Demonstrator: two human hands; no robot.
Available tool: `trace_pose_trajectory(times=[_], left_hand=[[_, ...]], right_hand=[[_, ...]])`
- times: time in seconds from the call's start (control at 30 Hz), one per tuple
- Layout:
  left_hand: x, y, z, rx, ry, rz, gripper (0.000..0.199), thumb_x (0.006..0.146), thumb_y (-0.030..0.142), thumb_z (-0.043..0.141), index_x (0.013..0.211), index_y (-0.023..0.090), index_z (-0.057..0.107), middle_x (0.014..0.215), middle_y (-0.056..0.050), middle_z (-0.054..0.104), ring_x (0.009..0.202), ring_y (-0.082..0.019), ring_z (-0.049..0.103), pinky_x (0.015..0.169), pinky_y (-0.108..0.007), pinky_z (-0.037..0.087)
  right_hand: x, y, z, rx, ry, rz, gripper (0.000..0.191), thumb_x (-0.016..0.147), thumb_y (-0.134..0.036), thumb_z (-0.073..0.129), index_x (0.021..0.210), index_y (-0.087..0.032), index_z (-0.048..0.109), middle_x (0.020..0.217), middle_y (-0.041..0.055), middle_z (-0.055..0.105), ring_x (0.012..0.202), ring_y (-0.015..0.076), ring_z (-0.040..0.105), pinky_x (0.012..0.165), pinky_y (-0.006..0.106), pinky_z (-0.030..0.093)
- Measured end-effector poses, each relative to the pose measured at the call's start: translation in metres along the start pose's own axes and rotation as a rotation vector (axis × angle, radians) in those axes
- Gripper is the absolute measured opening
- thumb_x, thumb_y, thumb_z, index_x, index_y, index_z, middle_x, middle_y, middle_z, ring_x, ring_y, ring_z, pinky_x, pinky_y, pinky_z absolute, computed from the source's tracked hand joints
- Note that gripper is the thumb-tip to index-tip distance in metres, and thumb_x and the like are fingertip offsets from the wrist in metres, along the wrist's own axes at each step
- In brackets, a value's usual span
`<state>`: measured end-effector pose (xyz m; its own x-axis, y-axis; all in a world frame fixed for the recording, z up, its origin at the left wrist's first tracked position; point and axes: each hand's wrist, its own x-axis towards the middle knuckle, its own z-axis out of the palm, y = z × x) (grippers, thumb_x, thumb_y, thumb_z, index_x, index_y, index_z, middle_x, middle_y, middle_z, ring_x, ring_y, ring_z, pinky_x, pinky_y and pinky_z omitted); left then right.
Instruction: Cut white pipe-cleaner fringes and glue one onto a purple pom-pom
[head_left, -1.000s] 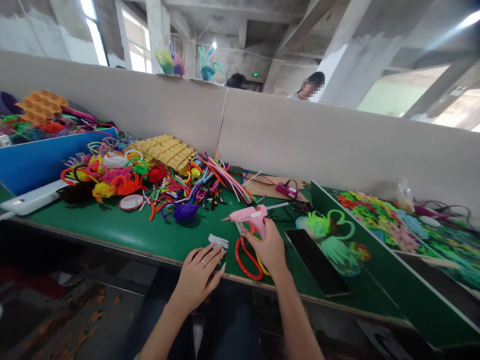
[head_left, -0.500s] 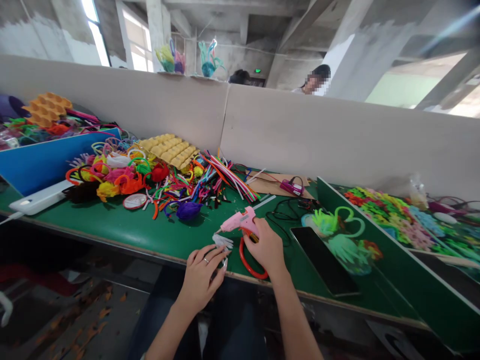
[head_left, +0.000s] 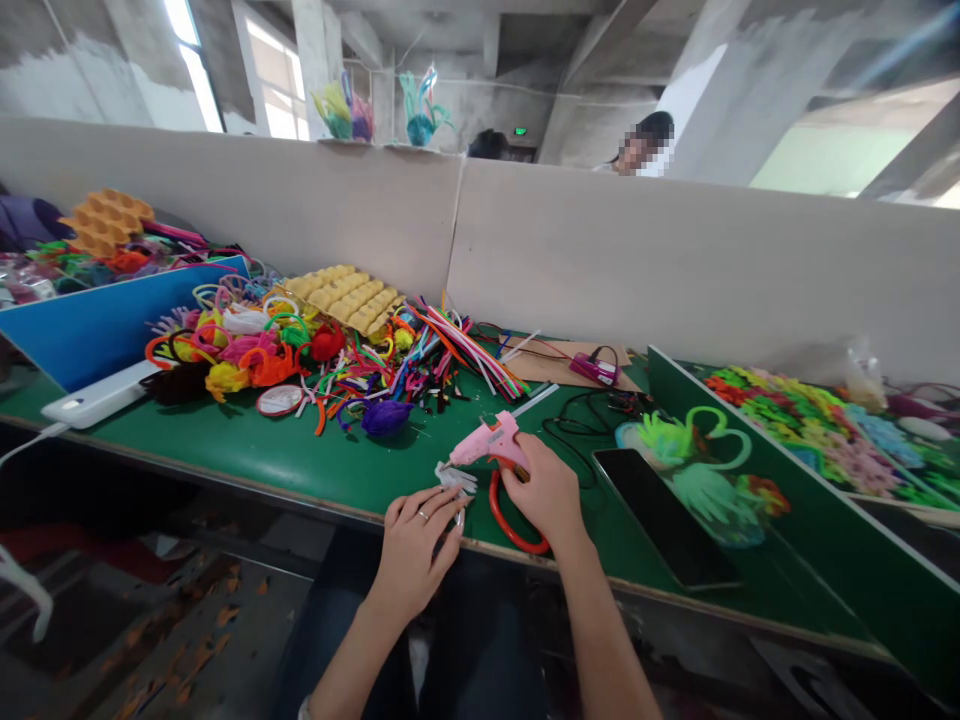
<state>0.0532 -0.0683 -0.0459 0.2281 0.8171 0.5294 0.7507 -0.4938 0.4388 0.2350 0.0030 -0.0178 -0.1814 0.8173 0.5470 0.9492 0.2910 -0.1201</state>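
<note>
My right hand (head_left: 546,492) grips a pink hot glue gun (head_left: 489,441), its nozzle pointing left and down. The nozzle tip is at the upper end of a small white fuzzy bundle of pipe-cleaner strands (head_left: 454,478); whether it touches is too small to tell. My left hand (head_left: 421,530), with a ring on one finger, holds this bundle against the green table top, fingers bent over its lower part. Below the glue gun, beside my right hand, lies a red looped handle (head_left: 510,527), like that of scissors; the rest of it is hidden.
A dark phone (head_left: 664,518) and green pipe-cleaner swans (head_left: 712,490) lie to the right, before a green divider (head_left: 757,470). Leftward are a heap of pipe cleaners (head_left: 390,375), a yellow egg tray (head_left: 349,297) and a white power strip (head_left: 105,393). A black cable (head_left: 562,430) lies behind.
The view has shifted a little, so the table things appear slightly further right. The glue gun's tip sits slightly closer to the white bundle. Both hands keep their hold.
</note>
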Motion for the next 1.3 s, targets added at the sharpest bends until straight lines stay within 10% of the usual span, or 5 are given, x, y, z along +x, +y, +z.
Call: trace_pose_trajectory(times=[1.3], left_hand=[[0.0, 0.0011, 0.001, 0.016, 0.017, -0.004, 0.029, 0.082, 0.024, 0.043, 0.108, 0.028, 0.053, 0.113, 0.002, 0.057, 0.104, -0.015, 0.048, 0.083, -0.031, 0.031]], right_hand=[[-0.0009, 0.0023, 0.0009, -0.029, 0.075, 0.027, 0.029, 0.068, -0.022, 0.048, 0.096, -0.018, 0.051, 0.092, 0.0041, 0.06, 0.08, 0.0179, 0.055, 0.066, 0.026, 0.04]])
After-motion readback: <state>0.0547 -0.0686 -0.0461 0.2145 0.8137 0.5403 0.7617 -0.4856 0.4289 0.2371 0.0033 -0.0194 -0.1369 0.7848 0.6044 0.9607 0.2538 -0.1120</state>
